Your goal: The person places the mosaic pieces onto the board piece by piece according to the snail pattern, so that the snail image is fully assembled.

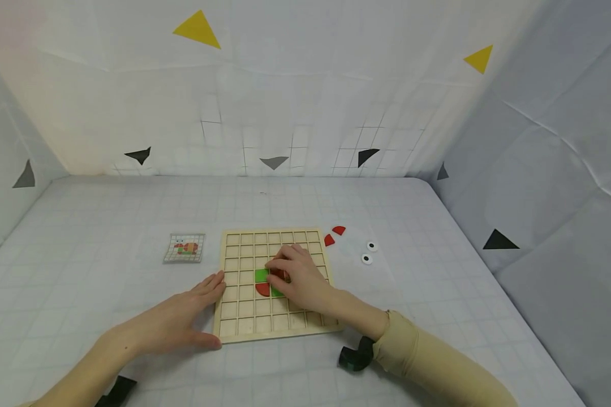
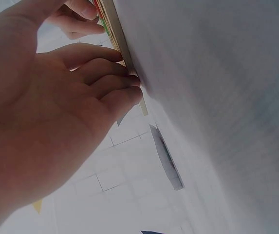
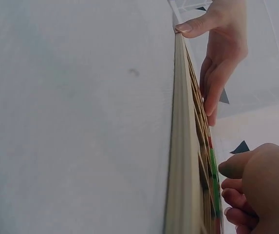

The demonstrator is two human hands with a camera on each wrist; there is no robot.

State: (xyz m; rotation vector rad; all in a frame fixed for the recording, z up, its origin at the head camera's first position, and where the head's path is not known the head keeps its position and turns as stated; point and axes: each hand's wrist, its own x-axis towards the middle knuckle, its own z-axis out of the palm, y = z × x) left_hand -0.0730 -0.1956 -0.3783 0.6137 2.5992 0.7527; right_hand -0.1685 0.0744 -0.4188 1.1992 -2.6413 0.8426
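A wooden grid board (image 1: pixel 229 310) lies on the table. My left hand (image 1: pixel 170 319) is at its left side, fingertips on the edge and thumb by the near corner; the left wrist view shows those fingers (image 2: pixel 107 92) against the rim. Over the middle of the board, my right hand (image 1: pixel 305 280) has its fingers bent, with thumb and forefinger apart. Beneath them are a green square (image 1: pixel 261 275), a red quarter-round piece (image 1: pixel 262 289) and another green piece (image 1: pixel 277 292). A darker red piece (image 1: pixel 280 274) shows in the gap; I cannot tell whether the right fingers grip it.
Left of the board lies a picture card (image 1: pixel 184 249) with a colored figure on a grid. Two red quarter-round pieces (image 1: pixel 339 230) and two white eye discs (image 1: pixel 366 259) lie to the right. Pale fabric walls (image 1: pixel 305 85) surround the table.
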